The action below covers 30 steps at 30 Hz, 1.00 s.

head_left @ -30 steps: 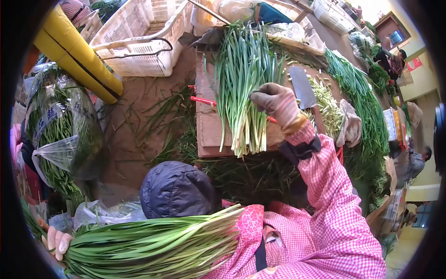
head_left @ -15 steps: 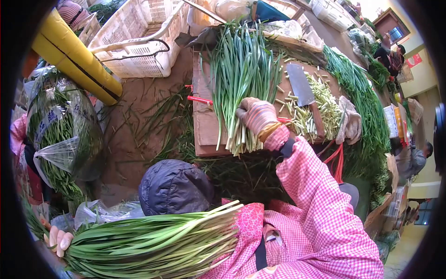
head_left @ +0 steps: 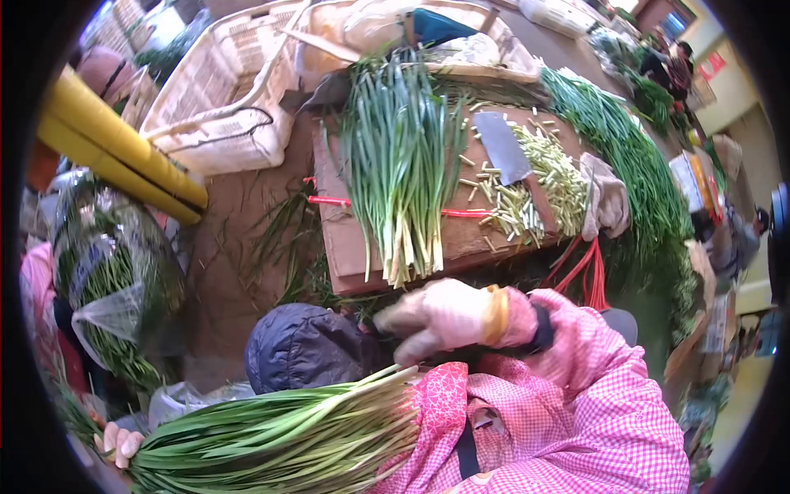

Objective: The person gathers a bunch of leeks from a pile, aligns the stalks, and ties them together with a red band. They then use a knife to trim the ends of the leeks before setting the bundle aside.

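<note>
My right hand (head_left: 444, 317), in a pale glove and blurred, is off the board's near edge, above the dark-covered knee (head_left: 309, 350). Its fingers are apart and nothing shows in them. My left hand (head_left: 119, 445), at the lower left, has its fingers wrapped round the leafy end of a bundle of long green stalks (head_left: 280, 428); the pale ends lie against the pink clothing. Another bunch of stalks (head_left: 403, 165) lies on the wooden board (head_left: 341, 255), pale ends toward me. Right of it, a cleaver (head_left: 504, 148) rests by many cut stem pieces (head_left: 568, 185).
White crates (head_left: 214, 136) stand behind the board. A yellow padded post (head_left: 123, 152) and a plastic bag of greens (head_left: 111, 272) are at the left. A cloth (head_left: 605, 198), red ties (head_left: 592, 276) and heaped greens (head_left: 625, 156) lie right. Other people are farther back.
My right hand has let go of the bunch on the board and moved toward me. The view has shifted slightly, while my left hand still holds its bundle.
</note>
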### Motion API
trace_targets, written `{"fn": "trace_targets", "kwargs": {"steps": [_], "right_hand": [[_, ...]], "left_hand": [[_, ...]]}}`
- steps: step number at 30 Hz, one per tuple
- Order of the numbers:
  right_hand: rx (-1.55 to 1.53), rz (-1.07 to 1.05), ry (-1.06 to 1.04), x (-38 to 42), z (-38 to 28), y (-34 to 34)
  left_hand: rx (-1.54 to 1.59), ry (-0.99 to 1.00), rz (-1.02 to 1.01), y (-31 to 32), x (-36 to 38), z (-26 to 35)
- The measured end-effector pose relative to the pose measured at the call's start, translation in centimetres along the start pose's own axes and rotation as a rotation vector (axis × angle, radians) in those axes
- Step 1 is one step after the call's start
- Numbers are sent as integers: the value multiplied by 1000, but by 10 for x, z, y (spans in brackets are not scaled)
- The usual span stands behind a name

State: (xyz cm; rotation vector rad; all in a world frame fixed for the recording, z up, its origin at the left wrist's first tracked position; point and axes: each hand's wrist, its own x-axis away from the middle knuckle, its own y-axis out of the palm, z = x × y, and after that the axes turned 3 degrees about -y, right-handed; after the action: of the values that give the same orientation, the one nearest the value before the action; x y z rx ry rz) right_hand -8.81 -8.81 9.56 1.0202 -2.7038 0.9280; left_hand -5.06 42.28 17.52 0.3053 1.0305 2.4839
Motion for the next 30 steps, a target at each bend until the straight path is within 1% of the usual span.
{"fn": "trace_targets", "kwargs": {"steps": [1, 2, 3, 4, 5, 6, 8, 10, 11, 12, 13, 14, 15, 17, 19, 20, 21, 22, 24, 26, 27, 28, 29, 30], "right_hand": [[19, 145, -9, -8, 0, 3], [-440, 355, -134, -17, -6, 5], [-748, 398, -147, -15, -18, 5], [-648, 408, -313, -17, -33, 8], [-772, 312, -469, -32, -44, 25], [-421, 291, -547, -35, -53, 32], [-690, 19, -496, -46, -64, 48], [-970, -161, -481, -52, -57, 59], [-1055, -188, -571, -60, -45, 74], [-1352, -253, -576, -45, -48, 77], [-1272, -217, -595, -43, -37, 92], [-1192, -181, -610, -44, -22, 104], [-1311, -196, -613, -37, -16, 107], [-1563, -220, -609, -17, -2, 113], [-1572, -145, -550, 2, 8, 111], [-1564, -117, -533, 3, 18, 115], [-1556, -89, -515, 4, 27, 119], [-1547, -61, -497, 5, 37, 123], [-1553, 74, -501, 0, 48, 126], [-1579, 180, -469, 4, 54, 107], [-1599, 223, -439, 11, 54, 90], [-1620, 269, -412, 15, 55, 75], [-1753, 353, -471, 17, 56, 65], [-1722, 282, -281, 19, 69, 56]], "left_hand": [[-4, 2, -28, 6, -5, 2], [-15, 3, -56, 13, -11, 3], [-20, 10, -90, 21, -16, 4], [-26, 16, -129, 32, -22, 7], [-37, 13, -179, 46, -30, 9], [-46, 15, -241, 62, -40, 12], [-73, 10, -394, 104, -63, 15], [-79, -16, -541, 150, -92, 8], [-72, -35, -598, 173, -107, 2], [7, -59, -535, 194, -118, -11], [87, -78, -472, 215, -129, -25], [-26, -12, -383, 223, -141, -33], [-144, 44, -288, 231, -153, -41], [-788, 320, -231, 223, -188, -54], [-795, 236, -157, 223, -231, -56], [-479, 14, -106, 226, -256, -54], [-336, -118, -193, 226, -283, -60], [-468, -67, -206, 239, -300, -78], [-624, -16, -309, 261, -331, -109], [-337, -394, -314, 287, -369, -130], [-549, -233, -293, 293, -388, -144], [-597, -264, -652, 282, -420, -147], [-535, -266, -690, 282, -446, -161], [-472, -267, -727, 285, -467, -175]]}}
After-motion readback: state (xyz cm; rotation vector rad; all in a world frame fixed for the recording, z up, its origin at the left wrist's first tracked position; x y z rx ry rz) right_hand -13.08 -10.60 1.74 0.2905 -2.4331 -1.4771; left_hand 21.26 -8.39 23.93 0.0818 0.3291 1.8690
